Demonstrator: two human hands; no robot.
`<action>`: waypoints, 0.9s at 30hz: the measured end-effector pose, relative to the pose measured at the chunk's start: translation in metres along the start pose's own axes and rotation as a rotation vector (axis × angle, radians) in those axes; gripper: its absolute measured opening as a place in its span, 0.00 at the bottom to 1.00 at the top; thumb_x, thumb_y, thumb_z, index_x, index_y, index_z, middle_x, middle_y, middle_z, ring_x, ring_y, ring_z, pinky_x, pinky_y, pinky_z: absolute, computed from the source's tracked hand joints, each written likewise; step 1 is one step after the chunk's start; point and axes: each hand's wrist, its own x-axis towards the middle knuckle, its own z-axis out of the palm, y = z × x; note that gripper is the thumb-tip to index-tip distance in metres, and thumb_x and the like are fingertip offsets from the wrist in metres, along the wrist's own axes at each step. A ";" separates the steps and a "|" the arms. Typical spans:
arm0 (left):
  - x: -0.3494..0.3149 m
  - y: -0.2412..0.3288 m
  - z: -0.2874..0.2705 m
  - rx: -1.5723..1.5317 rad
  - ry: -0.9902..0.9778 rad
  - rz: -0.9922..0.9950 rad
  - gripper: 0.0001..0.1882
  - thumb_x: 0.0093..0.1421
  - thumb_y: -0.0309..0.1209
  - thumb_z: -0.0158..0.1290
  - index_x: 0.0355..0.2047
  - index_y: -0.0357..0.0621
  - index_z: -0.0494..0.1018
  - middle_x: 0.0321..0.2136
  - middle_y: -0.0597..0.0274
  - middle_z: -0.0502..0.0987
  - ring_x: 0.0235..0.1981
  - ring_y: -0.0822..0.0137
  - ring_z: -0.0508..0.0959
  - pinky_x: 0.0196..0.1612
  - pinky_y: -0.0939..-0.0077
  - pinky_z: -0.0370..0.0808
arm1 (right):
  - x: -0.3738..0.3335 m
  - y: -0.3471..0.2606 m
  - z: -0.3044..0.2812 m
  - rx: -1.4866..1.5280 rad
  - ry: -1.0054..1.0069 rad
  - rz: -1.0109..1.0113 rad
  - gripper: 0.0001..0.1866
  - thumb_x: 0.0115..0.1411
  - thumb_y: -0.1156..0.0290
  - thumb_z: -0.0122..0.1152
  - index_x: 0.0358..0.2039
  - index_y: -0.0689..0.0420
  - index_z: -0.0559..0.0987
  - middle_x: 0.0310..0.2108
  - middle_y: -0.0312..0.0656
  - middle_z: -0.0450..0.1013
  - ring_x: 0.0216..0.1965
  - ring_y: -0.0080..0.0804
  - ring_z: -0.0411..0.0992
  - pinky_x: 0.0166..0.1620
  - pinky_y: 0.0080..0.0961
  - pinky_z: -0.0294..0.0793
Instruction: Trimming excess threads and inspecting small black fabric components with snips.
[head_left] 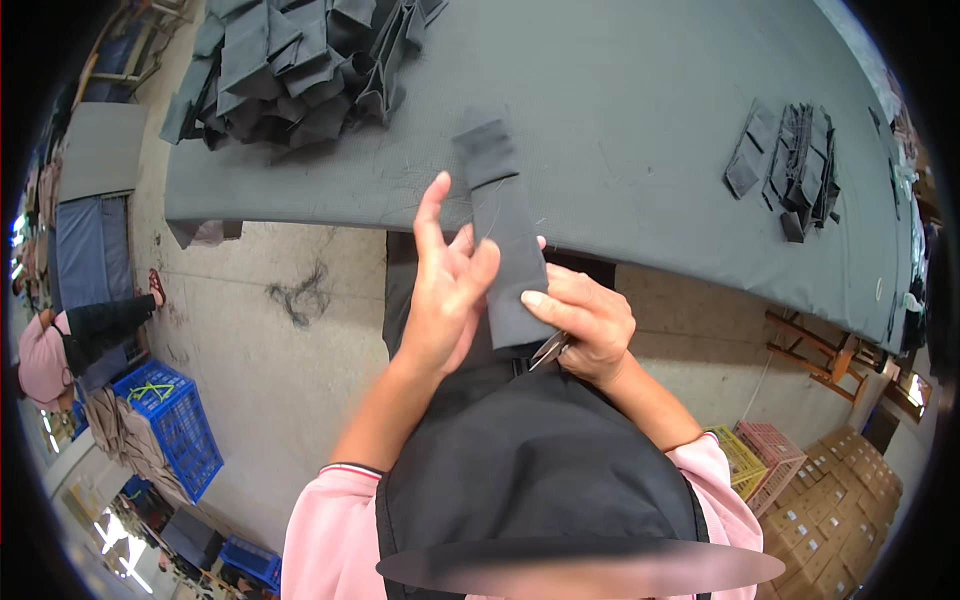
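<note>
A dark grey fabric strip (510,240) with a folded, stitched far end hangs in front of me at the table's near edge. My right hand (590,320) pinches its lower right side between thumb and fingers. A small metal tool, apparently thread snips (549,350), also sits in that hand, its tips pointing down and left. My left hand (447,275) is at the strip's left side, index finger stretched up and thumb apart, slightly blurred. Loose threads trail over the strip. Whether the left fingers touch it I cannot tell.
A big heap of grey fabric pieces (290,70) lies at the table's far left. A smaller stack (800,165) is on the right of the grey-covered table (620,120). Blue crate (185,430) and another person (60,355) are left; cartons (835,500) stand lower right.
</note>
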 end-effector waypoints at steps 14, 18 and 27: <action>-0.009 -0.006 -0.002 0.489 0.041 0.036 0.26 0.57 0.18 0.52 0.57 0.37 0.62 0.49 0.54 0.71 0.44 0.72 0.74 0.48 0.76 0.71 | 0.009 -0.030 -0.028 -0.146 -0.065 0.456 0.23 0.40 0.83 0.66 0.41 0.59 0.76 0.28 0.41 0.71 0.25 0.30 0.72 0.24 0.21 0.73; -0.008 -0.004 0.000 0.655 0.037 0.099 0.28 0.55 0.14 0.46 0.58 0.37 0.60 0.48 0.54 0.71 0.42 0.71 0.76 0.48 0.77 0.72 | 0.018 -0.026 -0.034 -0.217 -0.100 0.423 0.16 0.42 0.74 0.70 0.34 0.57 0.78 0.26 0.39 0.67 0.20 0.27 0.68 0.20 0.21 0.66; -0.007 -0.011 -0.006 0.746 0.012 0.234 0.31 0.51 0.09 0.40 0.57 0.36 0.63 0.47 0.49 0.74 0.41 0.67 0.78 0.45 0.80 0.70 | 0.028 -0.020 -0.038 -0.333 -0.199 0.337 0.10 0.43 0.73 0.69 0.27 0.58 0.77 0.22 0.36 0.63 0.16 0.28 0.64 0.19 0.24 0.63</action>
